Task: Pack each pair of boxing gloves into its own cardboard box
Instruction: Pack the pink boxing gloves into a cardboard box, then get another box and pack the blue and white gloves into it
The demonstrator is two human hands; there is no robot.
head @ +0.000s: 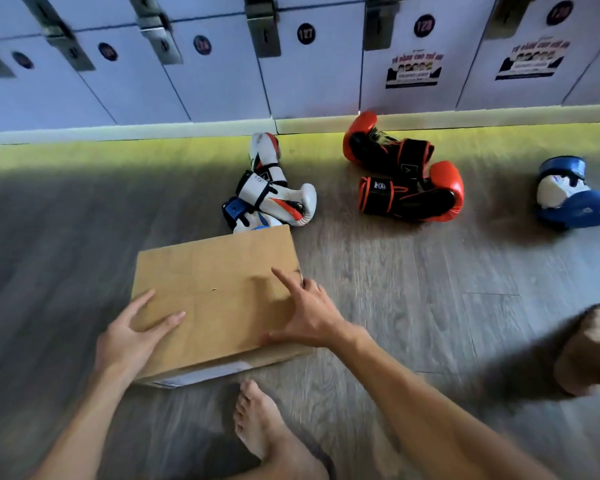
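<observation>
One head view looks down on a grey wood-grain floor [430,289]. A cardboard box [215,292] lies on it around the middle, its top face flat and plain, with a pale strip showing along its near side. The left hand [132,336] rests on the near left corner of the box top, fingers straight and spread. Its grip is slack and closes on nothing. The right hand [309,313] rests at the right edge of the box top, forefinger stretched out across the card and thumb along the near edge. That grip too is splayed and holds nothing.

Just beyond the far edge of the box lie the white gloves [278,197], bunched together and touching, with red and orange marks. One glove with a blue cuff is partly hidden behind the box. The heap is blurred, so I cannot tell whether it belongs to that pair. To the right, well apart from the box, lie the red and black gloves [409,199], one behind the other, the farther one close to the far edge of the floor. Near the right edge a blue and white glove [574,202] lies alone.

Along the far edge of the floor stands a row of pale lockers [222,81] with round number tags, where 127 and 128 can be read. Two doors carry posters [414,71]. A bare foot [267,420] stands on the floor just beside the box's near side.
</observation>
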